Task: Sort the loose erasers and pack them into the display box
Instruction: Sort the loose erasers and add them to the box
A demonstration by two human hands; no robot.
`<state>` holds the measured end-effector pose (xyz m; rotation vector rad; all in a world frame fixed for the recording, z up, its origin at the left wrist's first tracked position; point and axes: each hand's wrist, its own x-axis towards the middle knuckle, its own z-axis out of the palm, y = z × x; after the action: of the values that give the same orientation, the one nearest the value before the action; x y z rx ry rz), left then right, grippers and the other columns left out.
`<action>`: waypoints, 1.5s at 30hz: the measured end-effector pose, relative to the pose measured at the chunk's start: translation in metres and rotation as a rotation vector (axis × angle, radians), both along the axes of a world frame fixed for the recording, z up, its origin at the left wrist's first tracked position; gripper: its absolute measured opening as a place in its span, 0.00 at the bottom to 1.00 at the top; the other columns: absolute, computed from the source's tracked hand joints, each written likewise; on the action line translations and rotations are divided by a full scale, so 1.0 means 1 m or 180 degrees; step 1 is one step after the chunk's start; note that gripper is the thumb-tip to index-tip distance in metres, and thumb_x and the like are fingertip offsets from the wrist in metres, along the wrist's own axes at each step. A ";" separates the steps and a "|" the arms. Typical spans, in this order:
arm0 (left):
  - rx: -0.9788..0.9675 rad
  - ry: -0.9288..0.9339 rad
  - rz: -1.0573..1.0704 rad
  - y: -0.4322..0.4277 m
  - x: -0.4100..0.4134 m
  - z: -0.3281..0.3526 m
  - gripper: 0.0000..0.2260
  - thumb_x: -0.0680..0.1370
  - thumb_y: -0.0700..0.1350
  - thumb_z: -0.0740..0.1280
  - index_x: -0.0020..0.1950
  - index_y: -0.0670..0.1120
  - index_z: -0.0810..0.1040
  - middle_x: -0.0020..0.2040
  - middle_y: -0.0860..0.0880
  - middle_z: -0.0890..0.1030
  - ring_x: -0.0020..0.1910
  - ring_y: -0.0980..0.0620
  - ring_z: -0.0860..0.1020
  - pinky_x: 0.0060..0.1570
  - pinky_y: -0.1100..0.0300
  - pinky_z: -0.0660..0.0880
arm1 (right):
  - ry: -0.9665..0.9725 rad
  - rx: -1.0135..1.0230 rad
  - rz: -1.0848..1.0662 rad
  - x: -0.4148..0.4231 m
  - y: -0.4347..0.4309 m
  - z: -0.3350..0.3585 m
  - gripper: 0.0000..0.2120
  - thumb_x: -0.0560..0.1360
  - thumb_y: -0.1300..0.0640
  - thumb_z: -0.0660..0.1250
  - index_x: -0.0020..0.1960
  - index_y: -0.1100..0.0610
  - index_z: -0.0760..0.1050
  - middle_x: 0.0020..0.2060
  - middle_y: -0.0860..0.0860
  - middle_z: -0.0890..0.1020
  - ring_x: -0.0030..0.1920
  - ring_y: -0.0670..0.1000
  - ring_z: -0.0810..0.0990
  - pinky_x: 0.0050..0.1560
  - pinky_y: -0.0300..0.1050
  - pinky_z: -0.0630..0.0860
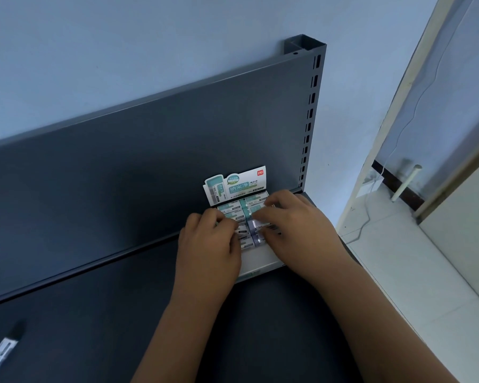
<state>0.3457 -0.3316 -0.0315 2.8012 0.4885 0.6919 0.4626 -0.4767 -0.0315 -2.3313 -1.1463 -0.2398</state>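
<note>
At two o'clock, left hand and right hand press green-and-purple wrapped erasers level in white cardboard display box; grip unclear.

Shop: dark metal retail shelf with slotted upright, printed display box.

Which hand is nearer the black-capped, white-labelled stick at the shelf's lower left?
Left. The left hand is on the white cardboard display box, far right of the stick; the right hand is beyond it, farther right.
</note>
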 end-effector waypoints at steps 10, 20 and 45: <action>0.0122 0.0069 -0.0252 0.003 -0.003 0.004 0.03 0.75 0.39 0.69 0.44 0.45 0.82 0.45 0.52 0.78 0.44 0.49 0.71 0.38 0.50 0.74 | 0.0071 0.0011 -0.0093 0.001 0.003 -0.004 0.11 0.70 0.62 0.73 0.49 0.50 0.83 0.55 0.46 0.78 0.52 0.54 0.78 0.43 0.50 0.80; -0.0070 0.0109 0.0027 0.000 0.001 0.004 0.03 0.72 0.38 0.72 0.42 0.45 0.80 0.45 0.53 0.77 0.44 0.50 0.71 0.36 0.51 0.75 | 0.0198 -0.0022 -0.0245 -0.001 0.007 -0.002 0.12 0.73 0.60 0.71 0.54 0.50 0.78 0.57 0.46 0.76 0.52 0.52 0.78 0.45 0.51 0.80; -0.0555 -0.0167 0.0043 0.002 -0.001 -0.001 0.08 0.73 0.43 0.75 0.51 0.46 0.84 0.53 0.54 0.81 0.50 0.50 0.75 0.49 0.55 0.76 | 0.0377 -0.0326 -0.0497 -0.010 0.003 0.005 0.18 0.78 0.47 0.67 0.66 0.49 0.74 0.63 0.47 0.73 0.57 0.54 0.77 0.49 0.52 0.81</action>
<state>0.3450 -0.3301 -0.0326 2.6132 0.5314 0.6883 0.4525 -0.4734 -0.0268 -2.4921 -0.9411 -0.0990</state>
